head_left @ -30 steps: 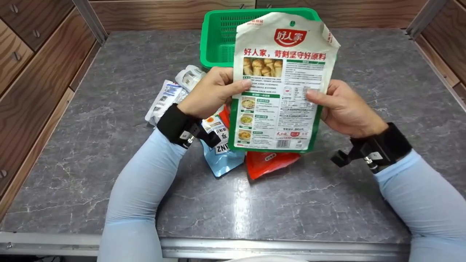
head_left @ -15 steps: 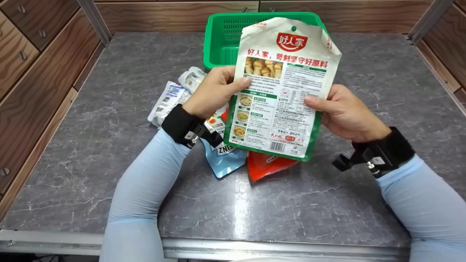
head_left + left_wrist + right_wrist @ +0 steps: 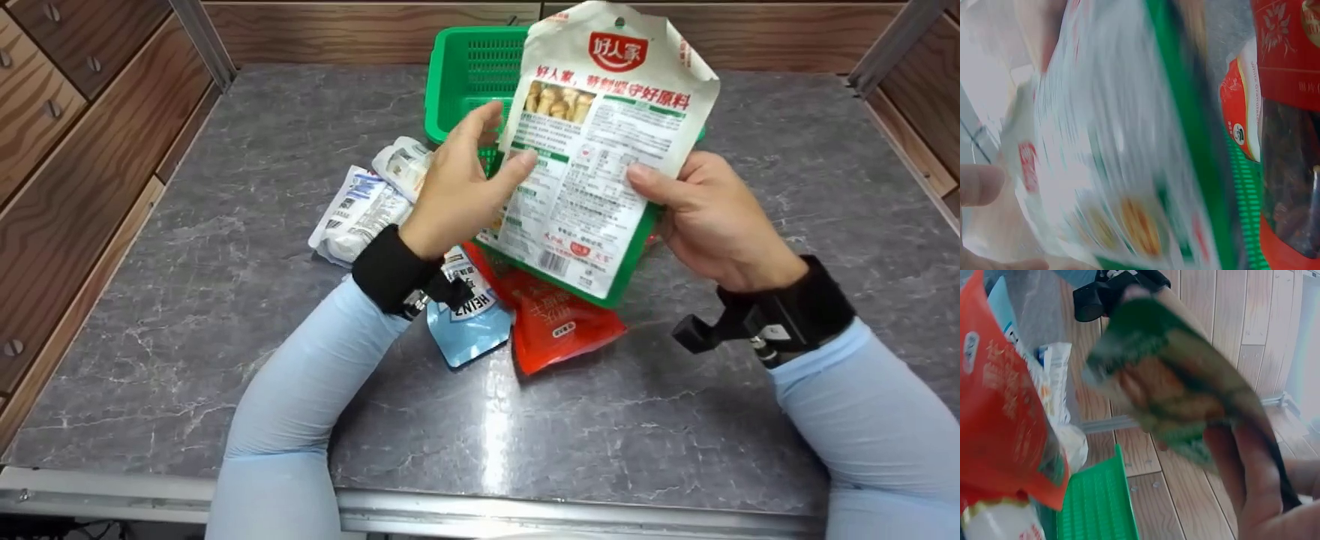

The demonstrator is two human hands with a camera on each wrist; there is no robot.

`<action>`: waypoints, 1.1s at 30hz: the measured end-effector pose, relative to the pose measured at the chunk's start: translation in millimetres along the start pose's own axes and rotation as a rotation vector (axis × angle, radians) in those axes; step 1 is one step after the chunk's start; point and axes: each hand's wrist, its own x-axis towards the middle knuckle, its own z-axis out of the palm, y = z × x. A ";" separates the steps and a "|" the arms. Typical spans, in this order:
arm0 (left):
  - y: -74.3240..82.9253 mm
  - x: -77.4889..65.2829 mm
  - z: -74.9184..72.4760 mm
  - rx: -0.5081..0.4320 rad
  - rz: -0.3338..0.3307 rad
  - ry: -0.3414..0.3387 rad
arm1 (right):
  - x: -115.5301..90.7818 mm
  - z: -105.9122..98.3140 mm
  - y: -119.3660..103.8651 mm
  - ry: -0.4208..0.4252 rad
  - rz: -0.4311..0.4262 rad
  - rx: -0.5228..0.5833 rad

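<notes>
A flat white foil pouch with green edging and red lettering [image 3: 600, 165] is held up in the air, top leaning right, above a glossy red plastic pouch [image 3: 566, 337] on the grey marbled counter [image 3: 675, 420]. The right hand [image 3: 712, 214] pinches its right edge, thumb on the printed face and fingers behind. The left hand [image 3: 461, 191] has its fingers spread wide from the thumb, which overlaps the left edge; whether that thumb presses on the foil, I cannot tell.

The main risk, as I judge it, is the one-sided hold: with little or no support on the left, the white pouch could pivot about the right thumb, and slick foil could let it slide out and drop onto the red pouch. Its lower edge hangs over that pile, so a low swing could drag the red pouch or shove the light-blue foil pouch [image 3: 469, 337] beside it. The white pouch also hides part of the green perforated plastic basket [image 3: 435, 90] on the far side; moving it that way unseen, a stiff corner could snag the rim. At left, two crumpled white plastic packets [image 3: 360, 217] lie close enough for the left wrist to brush
</notes>
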 end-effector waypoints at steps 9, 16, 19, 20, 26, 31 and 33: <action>16.5 -21.2 32.5 0.268 0.254 -0.005 | 14.9 33.1 4.2 0.156 -0.133 0.093; 17.3 -32.5 40.0 0.432 0.265 -0.019 | 21.5 59.8 11.5 0.199 -0.114 0.077; 14.9 -34.2 41.6 0.458 0.255 0.004 | 21.9 68.1 14.2 0.203 -0.108 0.064; 13.9 -34.4 42.2 0.466 0.253 0.014 | 21.7 70.4 14.7 0.205 -0.108 0.063; 8.3 -30.7 43.2 0.620 0.300 0.066 | 20.6 79.0 16.2 0.210 -0.110 0.071; 7.9 -28.5 43.0 0.685 0.327 0.082 | 19.4 79.2 17.5 0.210 -0.116 0.073; 8.2 -28.2 43.1 0.695 0.334 0.092 | 18.7 78.2 17.9 0.208 -0.119 0.074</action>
